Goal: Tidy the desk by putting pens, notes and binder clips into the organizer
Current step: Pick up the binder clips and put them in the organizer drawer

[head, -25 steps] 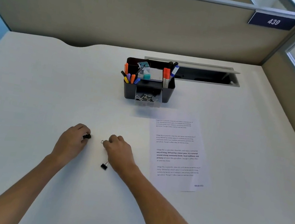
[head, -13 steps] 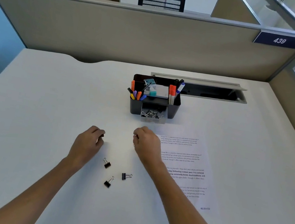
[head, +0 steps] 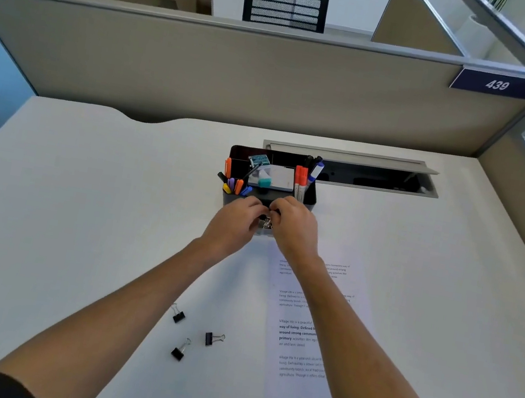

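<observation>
Pens already stand in the organizer (head: 310, 197), both hands (head: 239, 221) (head: 294, 226) curl fingers at its near drawer, contents unclear, while three binder clips (head: 210, 338) remain on the near desk (head: 79, 203).

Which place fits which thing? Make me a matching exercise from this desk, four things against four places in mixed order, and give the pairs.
Things:
1. three binder clips
2. printed sheet
3. orange markers
4. number sign

Places:
A. standing in the organizer's right compartment
B. on the partition's upper right corner
C. loose on the desk between the two forearms
D. flat on the desk, partly under the right forearm

Pairs: 1-C, 2-D, 3-A, 4-B
</observation>
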